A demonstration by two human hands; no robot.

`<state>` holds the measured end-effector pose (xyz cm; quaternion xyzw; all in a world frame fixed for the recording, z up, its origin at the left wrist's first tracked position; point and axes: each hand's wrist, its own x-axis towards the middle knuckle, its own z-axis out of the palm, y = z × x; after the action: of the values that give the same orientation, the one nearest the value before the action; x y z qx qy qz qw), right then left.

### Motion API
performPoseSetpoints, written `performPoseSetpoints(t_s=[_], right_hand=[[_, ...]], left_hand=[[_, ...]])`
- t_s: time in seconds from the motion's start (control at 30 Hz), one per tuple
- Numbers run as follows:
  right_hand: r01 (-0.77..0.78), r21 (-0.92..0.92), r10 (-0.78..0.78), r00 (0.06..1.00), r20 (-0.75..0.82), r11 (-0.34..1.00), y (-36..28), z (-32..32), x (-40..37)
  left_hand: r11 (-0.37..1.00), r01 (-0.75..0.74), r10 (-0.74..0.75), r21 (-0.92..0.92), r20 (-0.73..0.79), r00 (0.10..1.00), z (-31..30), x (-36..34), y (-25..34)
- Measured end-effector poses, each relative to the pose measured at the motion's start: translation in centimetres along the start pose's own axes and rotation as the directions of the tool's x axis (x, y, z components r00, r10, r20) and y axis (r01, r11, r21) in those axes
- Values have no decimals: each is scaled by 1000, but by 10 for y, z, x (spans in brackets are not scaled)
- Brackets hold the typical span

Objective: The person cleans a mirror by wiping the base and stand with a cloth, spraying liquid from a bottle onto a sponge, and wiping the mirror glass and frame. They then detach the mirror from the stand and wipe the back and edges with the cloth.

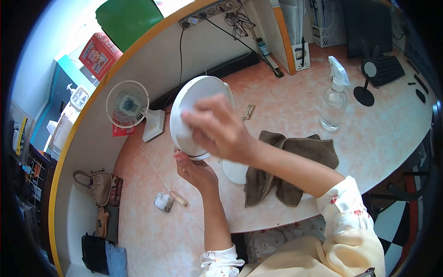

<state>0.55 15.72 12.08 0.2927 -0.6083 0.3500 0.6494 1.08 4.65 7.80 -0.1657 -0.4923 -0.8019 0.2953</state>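
My left hand [196, 171] grips the lower edge of a round white-rimmed disc [184, 99], which looks like a table mirror, held tilted above the desk. My right hand [224, 127] is in front of the disc's pale face, fingers curled and blurred by motion. Whether anything is inside those fingers is hidden. Under my right forearm lies a crumpled brown cloth [309, 152]. Beside the cloth, a flat white round piece [233, 171] rests on the desk, partly covered. A clear spray bottle [334, 104] with a white nozzle stands upright beyond the cloth.
A small white fan [154, 124] stands left of the disc. A whitish block [163, 202] and a peach-coloured tube [178, 198] lie near my left wrist. A small round mirror [364, 94] on a black stand is at the right. The curved partition [85, 138] borders the left.
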Motion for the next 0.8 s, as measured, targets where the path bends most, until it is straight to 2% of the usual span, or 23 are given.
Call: performPoseSetpoints(t_s=[0.07, 0.17, 0.23, 0.27, 0.3, 0.33, 0.4, 0.5, 0.6, 0.67, 0.73, 0.77, 0.8], right_hand=[[-50, -57, 45, 996, -74, 997, 21, 0, 15], [-181, -140, 187, 982, 26, 973, 51, -14, -8], [-187, -295, 247, 951, 184, 937, 68, -44, -27], [-268, -358, 344, 924, 167, 894, 79, -59, -34], [-348, -419, 441, 886, 146, 838, 90, -73, -41], [-341, -518, 503, 839, 209, 785, 100, -88, -46], [-288, -693, 625, 722, 296, 661, 114, -113, -57], [-153, -784, 713, 545, 441, 602, 121, -134, -83], [5, -732, 456, 780, 429, 681, 87, -129, -85], [-28, -461, 326, 745, 582, 887, 56, -122, -74], [-188, -213, 278, 460, 843, 959, 15, -111, -75], [-163, -79, 127, 312, 942, 983, -7, -112, -68], [-167, -35, 78, 261, 962, 985, -22, -113, -78]], left_hand=[[1000, -22, 21, 14, 53, 998, -3, 3, -1], [998, -46, 43, 41, 74, 996, -9, 6, -3], [997, -63, 58, 48, 94, 994, -11, 8, -6], [996, -70, 65, 47, 112, 992, -14, 8, -8], [996, -72, 65, 51, 127, 990, -17, 6, -10], [996, -55, 47, 65, 129, 991, -19, 4, -10], [995, -29, 16, 93, 141, 990, -20, 4, -10], [996, -51, 41, 70, 130, 991, -17, 6, -10], [995, -60, 51, 74, 112, 992, -15, 4, -9], [995, -56, 46, 79, 117, 992, -18, 5, -11], [995, -53, 44, 86, 107, 993, -19, 4, -11], [995, -56, 47, 87, 99, 994, -16, 4, -9], [995, -59, 51, 86, 91, 995, -15, 3, -9]])
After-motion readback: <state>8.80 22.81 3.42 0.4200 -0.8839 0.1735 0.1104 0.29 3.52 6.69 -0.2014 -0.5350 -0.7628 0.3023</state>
